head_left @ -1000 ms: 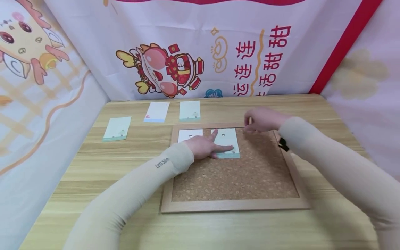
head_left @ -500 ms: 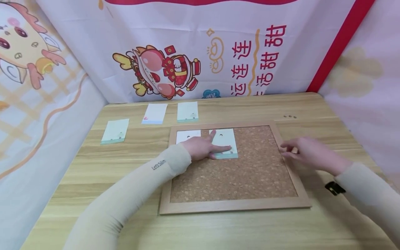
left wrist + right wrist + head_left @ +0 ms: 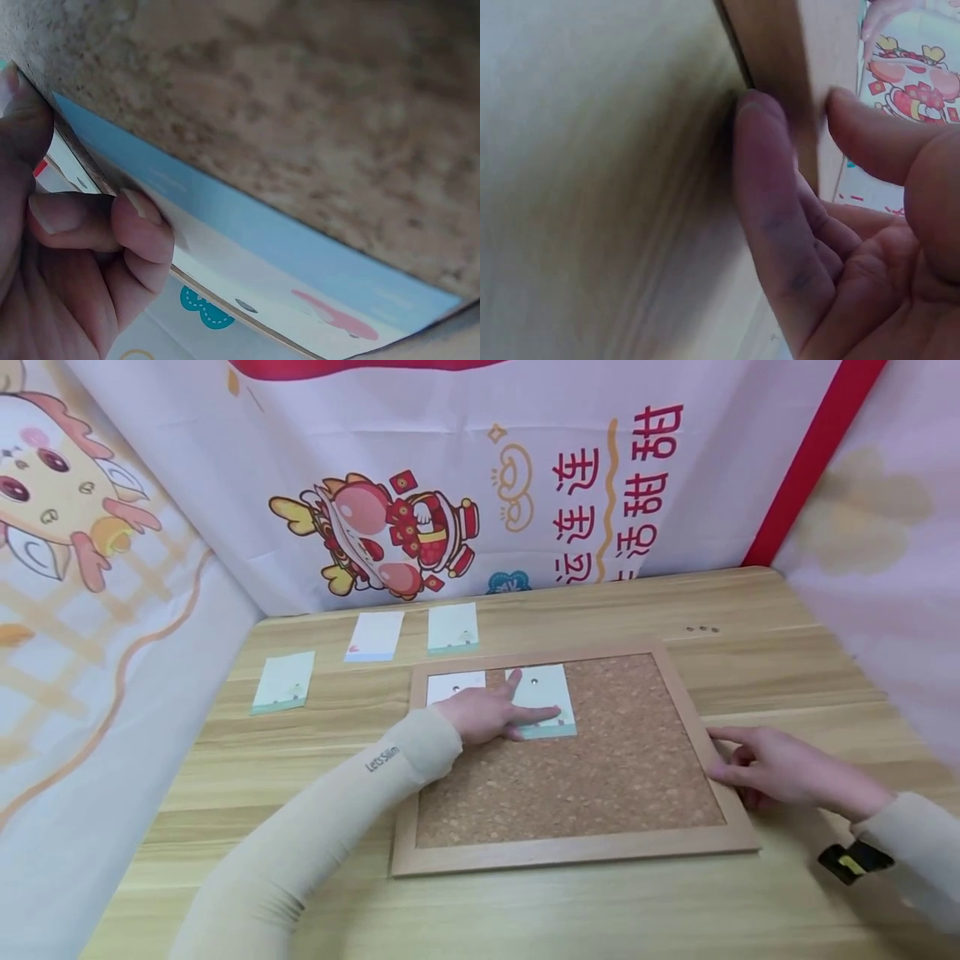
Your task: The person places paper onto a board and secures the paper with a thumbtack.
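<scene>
Left hand [image 3: 480,714] lies over the upper left of the corkboard [image 3: 570,793], two digits stretched into a V on a pale green note [image 3: 547,689], others bent in at the wrist view; touching, nothing gripped. Right hand [image 3: 787,768] is partly closed, pinching the board's wooden frame [image 3: 705,735] at the right side, thumb on the face, fingertips at the outer edge. Board lies on the wood-grain table [image 3: 180,827]. Green note has a round metal pin [image 3: 534,681] near its top; white note [image 3: 456,681] just left of it, pinned too, partly covered by the left hand, blue strip along its bottom. Three small pins [image 3: 702,628] sit in a row beyond the board's far right corner. Three loose notes [image 3: 283,682] on the table: one at left, two behind the board. Printed cloth [image 3: 450,435] behind.
</scene>
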`<state>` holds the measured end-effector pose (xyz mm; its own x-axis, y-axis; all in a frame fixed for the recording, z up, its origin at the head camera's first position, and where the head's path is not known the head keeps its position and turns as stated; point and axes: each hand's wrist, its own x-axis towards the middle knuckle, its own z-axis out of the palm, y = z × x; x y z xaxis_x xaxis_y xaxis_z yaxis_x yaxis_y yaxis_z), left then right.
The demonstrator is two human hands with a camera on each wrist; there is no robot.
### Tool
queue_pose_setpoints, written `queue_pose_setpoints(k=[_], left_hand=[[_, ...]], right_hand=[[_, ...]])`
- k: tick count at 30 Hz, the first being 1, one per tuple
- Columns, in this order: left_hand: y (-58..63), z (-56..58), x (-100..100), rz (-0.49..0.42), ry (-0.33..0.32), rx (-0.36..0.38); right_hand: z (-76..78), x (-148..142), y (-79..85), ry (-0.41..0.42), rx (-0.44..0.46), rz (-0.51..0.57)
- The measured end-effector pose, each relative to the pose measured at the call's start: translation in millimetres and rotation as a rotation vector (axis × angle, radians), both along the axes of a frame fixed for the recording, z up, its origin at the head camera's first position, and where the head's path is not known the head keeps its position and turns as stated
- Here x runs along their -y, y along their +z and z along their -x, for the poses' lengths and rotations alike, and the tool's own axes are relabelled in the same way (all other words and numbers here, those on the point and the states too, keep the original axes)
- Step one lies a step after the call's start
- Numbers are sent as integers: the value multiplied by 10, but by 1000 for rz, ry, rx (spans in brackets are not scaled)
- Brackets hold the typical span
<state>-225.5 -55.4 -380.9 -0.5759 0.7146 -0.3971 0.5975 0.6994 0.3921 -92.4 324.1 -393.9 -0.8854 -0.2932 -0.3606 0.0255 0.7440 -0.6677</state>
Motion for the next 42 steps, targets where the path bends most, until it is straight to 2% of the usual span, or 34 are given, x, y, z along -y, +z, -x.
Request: queue_pose_setpoints(k=[6,8,12,14,17,21,24,26,30,34,38,42], left_hand=[[1,4,-13,-3,-5,4],[-6,5,-16,-13,29,27],[-24,1,-27,-52,155,108],[-30,-1,-26,-63,184,114],[-28,-1,-9,-37,119,40],[-25,17,67,45,-48,-155],[-21,67,196,40,-88,-256],[31,107,330,2,-75,-295],[230,202,719,-53,96,-332],[363,375,1300,-52,337,-381],[371,578,1996,-62,566,-346],[261,734,2652,-77,736,-345]], right_hand=[[-33,2,-68,-31,21,57],[-39,4,-76,-34,29,60],[-34,14,-77,-36,43,64],[-32,21,-80,-38,47,67],[-26,23,-91,-35,47,68],[-21,35,-99,-32,51,73],[-18,45,-95,-35,59,80],[-16,48,-88,-38,62,80],[-16,51,-66,-37,61,76],[-21,61,-45,-38,62,63],[-29,69,-39,-42,64,53],[-40,80,-53,-47,68,53]])
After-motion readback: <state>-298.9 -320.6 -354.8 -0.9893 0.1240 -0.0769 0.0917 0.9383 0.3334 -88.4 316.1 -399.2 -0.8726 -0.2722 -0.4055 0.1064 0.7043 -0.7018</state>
